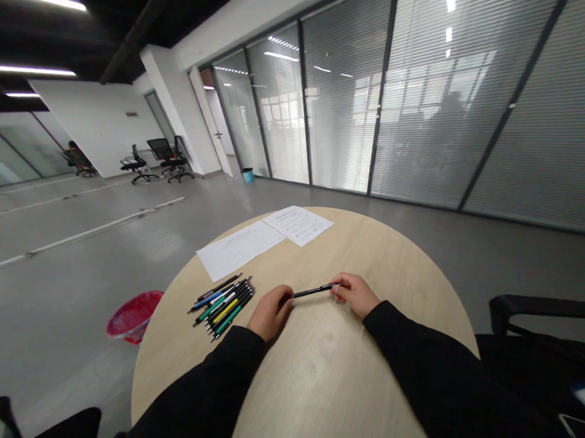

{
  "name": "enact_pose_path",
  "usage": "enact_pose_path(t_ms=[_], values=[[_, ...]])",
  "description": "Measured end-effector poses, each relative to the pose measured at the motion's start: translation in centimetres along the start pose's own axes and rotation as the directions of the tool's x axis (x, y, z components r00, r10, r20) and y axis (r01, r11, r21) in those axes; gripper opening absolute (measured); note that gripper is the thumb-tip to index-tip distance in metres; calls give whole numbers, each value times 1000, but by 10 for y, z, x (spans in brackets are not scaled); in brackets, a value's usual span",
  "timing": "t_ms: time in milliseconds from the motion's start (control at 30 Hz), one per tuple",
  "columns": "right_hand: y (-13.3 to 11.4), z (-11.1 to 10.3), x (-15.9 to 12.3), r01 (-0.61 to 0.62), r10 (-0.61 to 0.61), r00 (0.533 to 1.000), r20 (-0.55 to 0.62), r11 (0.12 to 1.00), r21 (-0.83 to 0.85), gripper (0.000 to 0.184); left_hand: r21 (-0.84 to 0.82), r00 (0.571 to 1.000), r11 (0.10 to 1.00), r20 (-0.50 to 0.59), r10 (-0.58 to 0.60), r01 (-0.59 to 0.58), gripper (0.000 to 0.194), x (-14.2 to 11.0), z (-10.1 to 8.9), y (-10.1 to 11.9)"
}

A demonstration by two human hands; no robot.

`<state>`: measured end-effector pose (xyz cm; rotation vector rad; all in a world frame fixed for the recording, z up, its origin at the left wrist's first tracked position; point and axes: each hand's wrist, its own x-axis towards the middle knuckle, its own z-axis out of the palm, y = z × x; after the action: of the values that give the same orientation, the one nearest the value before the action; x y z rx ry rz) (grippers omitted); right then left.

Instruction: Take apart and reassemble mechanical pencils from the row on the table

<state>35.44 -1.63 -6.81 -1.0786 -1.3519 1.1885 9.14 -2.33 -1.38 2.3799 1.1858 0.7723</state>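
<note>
A thin black pen (pixel 311 291) lies level just above the round wooden table (pixel 333 369), held at both ends. My left hand (pixel 270 312) is closed on its left end and my right hand (pixel 355 293) pinches its right end. Both arms are in black sleeves. A row of several pens (pixel 223 304) in black, blue, green and yellow lies on the table just left of my left hand.
Two white paper sheets (pixel 264 237) lie at the table's far edge. A red basin (pixel 133 315) stands on the grey floor to the left. Black chairs flank me, one at the right (pixel 554 314). Glass walls with blinds run along the right.
</note>
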Motion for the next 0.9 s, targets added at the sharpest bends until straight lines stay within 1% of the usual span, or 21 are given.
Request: enact_pose_path(t_ms=[267, 400, 500, 633, 900], values=[[2, 0, 1, 6, -6, 1000, -7, 1000, -22, 21, 13, 1000, 1000, -2, -15, 15, 22, 1, 1, -1], [1, 0, 0, 17, -17, 1000, -18, 1000, -9, 20, 6, 999, 999, -28, -34, 34, 22, 0, 3, -3], [-1, 1, 0, 11, -11, 1000, -29, 1000, 5, 20, 0, 998, 999, -33, -46, 46, 25, 0, 4, -4], [-2, 2, -1, 2, -1, 1000, -26, 1000, 18, 21, 17, 1000, 1000, -9, -9, 9, 18, 1, 3, -3], [-2, 1, 0, -16, 16, 1000, -2, 1000, -2, 21, 27, 1000, 1000, -21, -1, 1, 22, 1, 3, -5]])
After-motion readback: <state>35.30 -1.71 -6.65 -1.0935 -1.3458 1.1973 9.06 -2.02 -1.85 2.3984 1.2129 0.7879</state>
